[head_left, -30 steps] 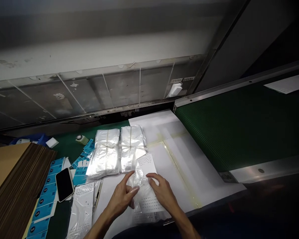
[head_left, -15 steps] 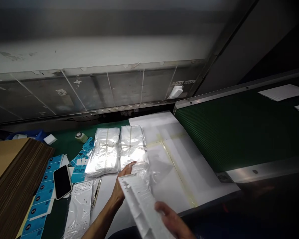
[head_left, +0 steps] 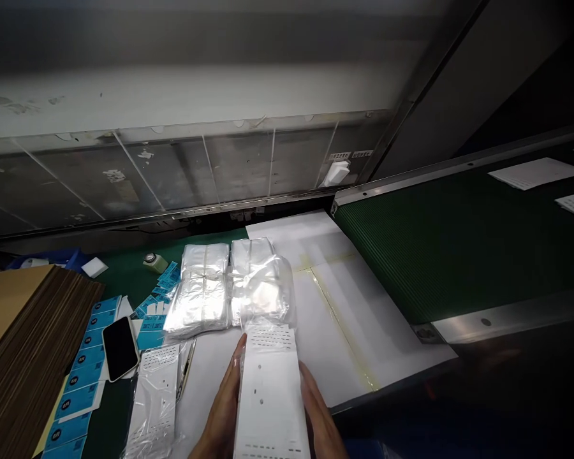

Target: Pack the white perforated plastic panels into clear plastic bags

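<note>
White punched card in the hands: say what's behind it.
Behind the white punched card, a clear plastic bag rises over the right tied bundle of bags. The card hides the palms of the left hand and right hand and the white sheet below.

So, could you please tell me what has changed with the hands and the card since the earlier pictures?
The left hand and right hand have lifted the white perforated card off the white sheet and now hold it upright between them. Its clear plastic bag reaches away over the right tied bundle. The left tied bundle, phone and blue labels stayed put.
</note>
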Demonstrator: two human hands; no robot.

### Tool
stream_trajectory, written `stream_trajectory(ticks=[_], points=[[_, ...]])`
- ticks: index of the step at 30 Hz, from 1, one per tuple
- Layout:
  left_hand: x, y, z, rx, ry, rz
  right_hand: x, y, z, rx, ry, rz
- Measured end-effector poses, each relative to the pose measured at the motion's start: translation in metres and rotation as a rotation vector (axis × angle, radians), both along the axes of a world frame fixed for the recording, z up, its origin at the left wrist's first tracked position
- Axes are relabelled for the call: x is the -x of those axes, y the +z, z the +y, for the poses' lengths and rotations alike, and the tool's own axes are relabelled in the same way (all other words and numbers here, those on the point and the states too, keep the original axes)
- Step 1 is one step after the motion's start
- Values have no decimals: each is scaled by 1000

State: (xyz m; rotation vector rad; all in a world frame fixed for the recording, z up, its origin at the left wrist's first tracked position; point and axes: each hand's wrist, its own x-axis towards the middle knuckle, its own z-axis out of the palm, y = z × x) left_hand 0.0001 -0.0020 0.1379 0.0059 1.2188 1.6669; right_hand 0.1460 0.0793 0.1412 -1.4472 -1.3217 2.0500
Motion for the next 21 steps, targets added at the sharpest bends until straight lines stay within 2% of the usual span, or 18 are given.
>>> stream_trajectory(ticks=[3, 6, 8, 11, 14, 18, 21], points=[[-4, -1, -18, -24, 8, -130, -7, -14, 10, -34, 129, -24], [-5, -5, -26, 10, 42, -100, -3, -24, 25, -182, 241, -47], [-5, -6, -26, 37, 37, -61, 4, -24, 35, -265, 311, -38], [-5, -5, -26, 89, -13, 0, 14, -16, 42, -327, 392, -35], [-3, -1, -36, 192, -27, 147, 15, -8, 36, -377, 467, -40], [4, 8, -72, 461, -5, 336, 15, 4, 19, -346, 617, 5], [9, 23, -103, 620, 17, 446, 26, 16, 7, -318, 748, 39]])
